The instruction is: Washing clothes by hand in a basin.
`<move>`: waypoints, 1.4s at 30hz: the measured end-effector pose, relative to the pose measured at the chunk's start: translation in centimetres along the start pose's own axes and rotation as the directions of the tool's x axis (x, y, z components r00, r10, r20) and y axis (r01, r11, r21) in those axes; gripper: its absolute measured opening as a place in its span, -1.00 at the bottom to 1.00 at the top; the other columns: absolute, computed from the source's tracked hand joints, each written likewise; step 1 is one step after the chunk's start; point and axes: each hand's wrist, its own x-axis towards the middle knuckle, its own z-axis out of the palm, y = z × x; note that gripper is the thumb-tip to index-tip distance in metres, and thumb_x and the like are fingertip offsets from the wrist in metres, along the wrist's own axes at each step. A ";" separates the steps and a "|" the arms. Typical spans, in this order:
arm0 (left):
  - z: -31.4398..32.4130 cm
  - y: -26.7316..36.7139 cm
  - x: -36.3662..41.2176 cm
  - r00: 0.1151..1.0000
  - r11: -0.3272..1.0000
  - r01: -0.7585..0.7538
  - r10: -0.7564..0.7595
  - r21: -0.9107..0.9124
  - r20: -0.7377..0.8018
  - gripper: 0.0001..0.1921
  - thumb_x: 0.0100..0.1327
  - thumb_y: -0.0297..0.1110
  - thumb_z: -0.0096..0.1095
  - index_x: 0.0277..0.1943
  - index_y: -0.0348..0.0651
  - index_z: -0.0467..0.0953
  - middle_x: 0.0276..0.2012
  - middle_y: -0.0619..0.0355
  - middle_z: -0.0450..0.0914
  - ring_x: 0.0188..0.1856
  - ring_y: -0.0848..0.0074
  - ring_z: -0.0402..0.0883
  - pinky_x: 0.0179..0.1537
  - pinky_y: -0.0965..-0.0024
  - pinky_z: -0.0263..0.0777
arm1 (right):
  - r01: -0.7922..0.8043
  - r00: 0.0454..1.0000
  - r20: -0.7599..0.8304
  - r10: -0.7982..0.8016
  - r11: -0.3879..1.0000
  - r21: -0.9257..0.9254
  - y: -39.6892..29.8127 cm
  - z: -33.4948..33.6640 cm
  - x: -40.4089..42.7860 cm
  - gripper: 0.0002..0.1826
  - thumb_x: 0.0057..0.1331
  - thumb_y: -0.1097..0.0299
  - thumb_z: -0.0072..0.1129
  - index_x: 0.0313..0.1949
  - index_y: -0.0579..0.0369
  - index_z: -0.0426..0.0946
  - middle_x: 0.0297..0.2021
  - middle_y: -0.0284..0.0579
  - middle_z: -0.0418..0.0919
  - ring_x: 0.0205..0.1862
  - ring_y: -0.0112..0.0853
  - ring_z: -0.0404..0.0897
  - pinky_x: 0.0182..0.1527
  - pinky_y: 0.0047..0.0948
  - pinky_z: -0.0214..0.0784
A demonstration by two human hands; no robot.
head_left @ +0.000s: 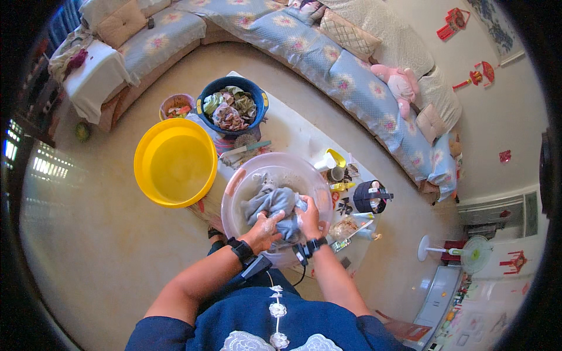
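A wet grey-blue cloth (274,204) lies bunched in a pale pink plastic basin (252,163) holding cloudy, sudsy water. My left hand (264,229) grips the near left part of the cloth, thumb and fingers sunk into its folds. On the other side, my right hand (308,218) pinches a raised fold between thumb and fingers. Foam whitens some of my fingertips. Each wrist wears a black strap with a device. The cloth's underside is hidden in the basin.
Left stands a yellow tub (175,164) with shallow water. Beyond sits a dark blue basin (232,105) of crumpled fabric or leaves. A knife (246,148), a black caddy (369,196), a phone (340,245) and small items crowd the table (298,127). A sofa (307,48) curves behind.
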 end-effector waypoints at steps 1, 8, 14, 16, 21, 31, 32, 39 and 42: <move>0.9 0.3 -0.3 1.000 1.000 0.004 -0.004 -0.001 0.012 0.00 0.14 -0.05 0.30 0.35 -0.14 -0.36 0.31 -0.03 -0.04 0.27 0.01 0.07 0.22 0.04 0.12 | 0.052 0.999 -0.009 -0.051 0.989 0.135 -0.7 -0.7 -0.8 -0.57 0.09 0.57 0.13 0.00 0.18 0.33 -0.09 -0.01 0.47 -0.01 -0.23 0.45 0.08 -0.34 0.24; 4.2 2.4 -1.0 0.967 0.983 -0.101 0.061 -0.152 -0.248 -0.64 0.31 -0.10 0.09 0.00 -0.16 0.33 -0.22 0.13 0.50 -0.28 0.45 0.54 -0.27 0.25 0.52 | 0.125 0.981 0.121 -0.153 0.970 0.210 -10.2 -1.9 -8.6 -0.66 0.18 0.45 0.17 -0.04 0.17 0.38 -0.13 -0.02 0.50 -0.05 -0.28 0.49 0.02 -0.35 0.28; 2.8 -2.8 3.3 0.925 0.886 -0.322 0.370 -0.334 0.088 -0.84 0.36 -0.34 -0.08 -0.17 -0.16 0.46 -0.33 0.19 0.53 -0.30 0.48 0.53 -0.28 0.33 0.47 | 0.088 0.996 0.024 -0.088 0.996 -0.028 -7.8 -0.6 -3.1 -0.78 0.25 0.26 0.12 -0.37 0.17 0.41 -0.53 0.09 0.49 -0.43 -0.05 0.52 -0.37 -0.18 0.31; 4.3 -1.3 1.6 0.948 0.915 -0.319 0.311 -0.245 -0.074 -0.85 0.36 -0.31 -0.06 -0.24 -0.11 0.48 -0.36 0.21 0.53 -0.32 0.48 0.53 -0.31 0.34 0.45 | 0.032 0.994 -0.096 -0.047 0.988 -0.151 -6.5 -0.1 -2.0 -0.68 0.27 0.18 0.07 -0.46 0.20 0.38 -0.54 0.19 0.47 -0.46 0.13 0.43 -0.45 -0.08 0.23; 1.3 -1.1 2.0 0.914 0.897 -0.400 0.407 -0.187 -0.003 -0.85 0.37 -0.20 -0.02 -0.22 -0.05 0.41 -0.42 0.24 0.45 -0.40 0.52 0.43 -0.38 0.33 0.37 | 0.176 0.984 0.020 -0.176 0.984 -0.037 -9.1 1.1 -6.0 -0.68 0.28 0.15 0.07 -0.47 0.14 0.39 -0.56 0.20 0.43 -0.46 0.09 0.47 -0.47 -0.07 0.24; 1.1 -2.6 3.4 0.927 0.931 -0.365 0.366 0.022 -0.079 -0.75 0.38 -0.16 -0.07 -0.15 -0.11 0.49 -0.29 0.21 0.56 -0.29 0.47 0.52 -0.26 0.32 0.43 | 0.075 0.995 -0.041 -0.086 0.973 -0.216 -7.3 1.1 -3.2 -0.64 0.33 0.12 -0.06 -0.47 0.16 0.39 -0.55 0.21 0.47 -0.44 0.12 0.47 -0.43 -0.02 0.25; -0.2 -2.5 3.2 0.926 0.930 -0.364 0.368 -0.052 0.086 -0.72 0.36 -0.13 -0.04 -0.08 -0.14 0.45 -0.27 0.22 0.52 -0.19 0.51 0.46 -0.19 0.30 0.39 | 0.136 0.991 0.011 -0.136 0.981 -0.138 -7.9 1.5 -4.3 -0.64 0.34 0.12 -0.06 -0.47 0.16 0.37 -0.56 0.21 0.46 -0.46 0.14 0.46 -0.46 -0.02 0.23; 1.2 2.3 -0.3 0.993 0.994 -0.106 0.105 0.021 0.060 -0.66 0.33 -0.03 0.01 -0.03 -0.09 0.34 -0.20 0.15 0.47 -0.21 0.45 0.46 -0.21 0.34 0.40 | 0.020 0.995 -0.096 -0.035 0.988 -0.151 -3.4 -2.3 0.1 -0.76 0.28 0.24 0.07 -0.44 0.14 0.41 -0.47 0.09 0.51 -0.35 -0.04 0.51 -0.30 -0.14 0.30; -0.9 4.7 -0.8 0.979 0.981 -0.194 0.195 -0.024 0.065 -0.55 0.30 -0.01 0.06 0.12 -0.02 0.20 -0.07 0.14 0.40 -0.17 0.44 0.41 -0.09 0.29 0.37 | 0.068 0.988 -0.119 -0.094 0.976 -0.206 -0.5 -4.6 0.6 -0.87 0.20 0.31 0.10 -0.35 0.09 0.45 -0.26 0.02 0.49 -0.08 -0.12 0.45 -0.06 -0.16 0.25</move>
